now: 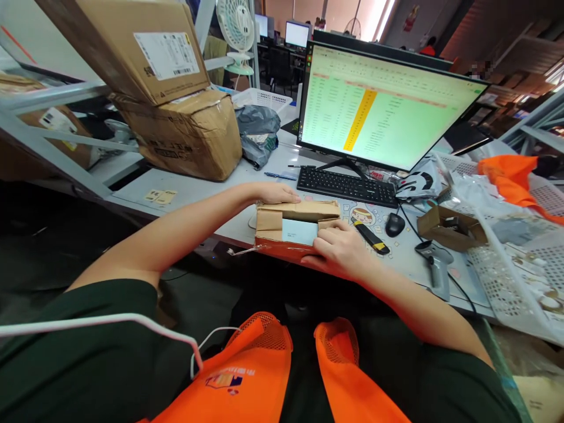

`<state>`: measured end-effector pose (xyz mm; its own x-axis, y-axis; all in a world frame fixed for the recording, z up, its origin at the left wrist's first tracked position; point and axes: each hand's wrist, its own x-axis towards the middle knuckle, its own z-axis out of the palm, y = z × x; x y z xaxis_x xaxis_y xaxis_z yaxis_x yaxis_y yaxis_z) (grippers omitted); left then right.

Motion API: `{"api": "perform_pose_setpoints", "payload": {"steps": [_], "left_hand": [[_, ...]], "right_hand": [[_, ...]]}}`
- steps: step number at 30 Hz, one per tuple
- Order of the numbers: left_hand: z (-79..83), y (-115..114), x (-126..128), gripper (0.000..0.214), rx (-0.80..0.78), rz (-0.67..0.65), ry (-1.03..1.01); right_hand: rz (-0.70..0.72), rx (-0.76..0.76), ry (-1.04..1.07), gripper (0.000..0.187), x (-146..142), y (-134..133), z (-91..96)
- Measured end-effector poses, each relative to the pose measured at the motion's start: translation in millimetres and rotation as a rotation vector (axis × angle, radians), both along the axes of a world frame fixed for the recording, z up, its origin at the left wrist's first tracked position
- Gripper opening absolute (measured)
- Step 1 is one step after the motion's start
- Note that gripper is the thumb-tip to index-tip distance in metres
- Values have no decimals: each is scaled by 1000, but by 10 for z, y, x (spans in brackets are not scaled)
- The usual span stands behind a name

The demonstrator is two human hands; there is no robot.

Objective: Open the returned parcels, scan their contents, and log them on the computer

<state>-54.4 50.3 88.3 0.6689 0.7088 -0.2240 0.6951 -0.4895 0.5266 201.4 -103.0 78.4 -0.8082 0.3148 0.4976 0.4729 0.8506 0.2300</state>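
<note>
Small open carton (282,249) sat at the desk's (202,188) near edge between the 2 hands, a pale flat piece (299,231) showing in its opening. Judged best handling: brace the far side, work the flaps (268,223) gently so the card did not tear, keep the weight back from the edge. Left hand (277,192) lay over the far-left rim, fingers extended; could not tell whether it gripped or merely rested. Right hand (338,245) gripped the near-right corner, fingers bent over the top, thumb low on the front, forearm angled in from lower right
</note>
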Motion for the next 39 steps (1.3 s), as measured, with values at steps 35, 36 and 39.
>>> {"api": "perform_pose_setpoints", "payload": {"steps": [35, 36, 39], "left_hand": [[-20, -149, 130, 69, 253, -202, 6], [-3, -164, 135, 69, 247, -192, 13], [51, -235, 154, 67, 251, -180, 16]], "right_hand": [[-636, -180, 410, 53, -159, 747, -414], [-619, -156, 448, 52, -128, 705, -495], [-573, -78, 564, 44, -3, 502, -788]]}}
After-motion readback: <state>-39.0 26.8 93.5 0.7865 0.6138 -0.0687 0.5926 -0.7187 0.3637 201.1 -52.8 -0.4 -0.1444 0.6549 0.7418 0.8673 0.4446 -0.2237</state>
